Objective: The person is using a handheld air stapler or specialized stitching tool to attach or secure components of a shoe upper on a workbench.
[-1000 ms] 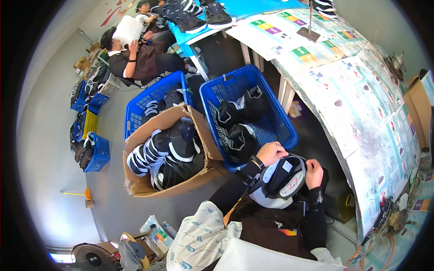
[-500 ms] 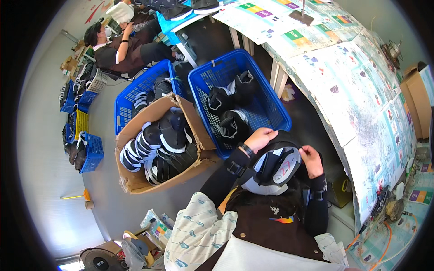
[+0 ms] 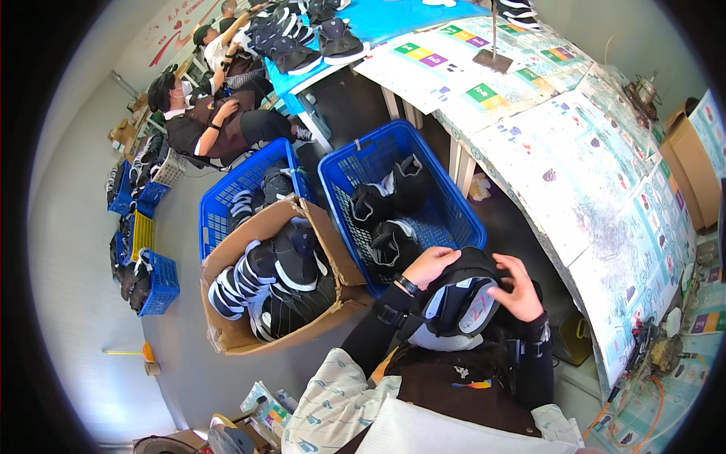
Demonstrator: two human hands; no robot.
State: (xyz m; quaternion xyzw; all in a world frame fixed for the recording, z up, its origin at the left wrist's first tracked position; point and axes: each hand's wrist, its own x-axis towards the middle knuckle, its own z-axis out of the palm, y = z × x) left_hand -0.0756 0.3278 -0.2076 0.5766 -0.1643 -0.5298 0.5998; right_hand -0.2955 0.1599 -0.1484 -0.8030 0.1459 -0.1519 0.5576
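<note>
A black shoe (image 3: 446,318) with a white lower edge rests against my apron, its opening turned up. Inside its collar a pale insole (image 3: 478,309) with red handwriting shows. At the shoe's upper left edge, my left hand (image 3: 429,268) pinches the black collar. My right hand (image 3: 520,291) is at the right rim, fingers apart, with the thumb close to the insole; I cannot tell whether it touches. Just beyond my left hand stands a blue basket (image 3: 475,219) holding several black shoes (image 3: 392,244).
Left of the basket sits a cardboard box (image 3: 261,338) of black-and-white shoes, with another blue basket (image 3: 219,198) behind it. A paper-covered worktable (image 3: 560,204) curves along my right. Co-workers (image 3: 204,125) sit at the far left near a blue-topped table (image 3: 378,23).
My right hand has loosened from the shoe's rim, its fingers spreading apart. My left hand stays at the collar. The whole view has shifted slightly, so things appear lower.
</note>
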